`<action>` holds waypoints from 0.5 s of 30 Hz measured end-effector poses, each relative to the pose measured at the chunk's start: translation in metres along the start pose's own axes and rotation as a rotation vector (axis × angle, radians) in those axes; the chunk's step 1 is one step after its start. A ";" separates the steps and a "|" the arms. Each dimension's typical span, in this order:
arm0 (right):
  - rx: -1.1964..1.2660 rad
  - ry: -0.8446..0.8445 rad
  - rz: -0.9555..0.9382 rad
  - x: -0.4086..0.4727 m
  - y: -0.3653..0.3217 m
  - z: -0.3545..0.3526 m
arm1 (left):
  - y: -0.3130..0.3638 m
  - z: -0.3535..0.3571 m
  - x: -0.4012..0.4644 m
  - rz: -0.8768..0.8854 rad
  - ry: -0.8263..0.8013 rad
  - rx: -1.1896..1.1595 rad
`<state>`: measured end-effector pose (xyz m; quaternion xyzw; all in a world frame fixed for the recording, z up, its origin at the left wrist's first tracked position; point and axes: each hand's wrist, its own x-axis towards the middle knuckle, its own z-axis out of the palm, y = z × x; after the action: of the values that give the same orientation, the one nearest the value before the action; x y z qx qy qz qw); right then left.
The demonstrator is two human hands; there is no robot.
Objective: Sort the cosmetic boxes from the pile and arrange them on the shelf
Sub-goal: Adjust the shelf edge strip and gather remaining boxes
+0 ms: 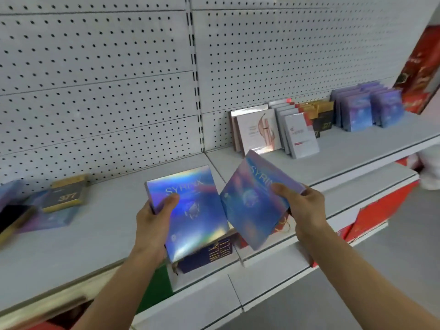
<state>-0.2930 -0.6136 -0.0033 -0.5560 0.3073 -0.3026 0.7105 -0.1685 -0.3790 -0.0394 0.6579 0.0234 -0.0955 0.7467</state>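
Holographic boxes — one (190, 210) in left grip (152, 225), another (254, 201) in right grip (307, 208) — above shelf (95, 234).

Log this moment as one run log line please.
left hand holds holographic box | right hand holds second holographic box | both above shelf

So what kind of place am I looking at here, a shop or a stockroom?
Most likely a shop aisle: a white pegboard back wall, a metal shelf with cosmetic boxes lined up in rows by kind, and red gift packs at the far end.
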 end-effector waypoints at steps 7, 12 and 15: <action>0.065 0.125 0.003 0.057 -0.014 -0.103 | -0.019 0.123 -0.016 -0.032 -0.061 -0.014; 0.081 0.209 -0.011 0.100 -0.018 -0.144 | -0.017 0.192 -0.001 -0.049 -0.149 0.018; 0.082 0.248 -0.004 0.130 -0.020 -0.167 | -0.021 0.231 0.012 -0.038 -0.182 0.037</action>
<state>-0.3420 -0.8185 -0.0290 -0.4856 0.3788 -0.3828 0.6886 -0.1811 -0.6113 -0.0311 0.6598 -0.0337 -0.1692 0.7314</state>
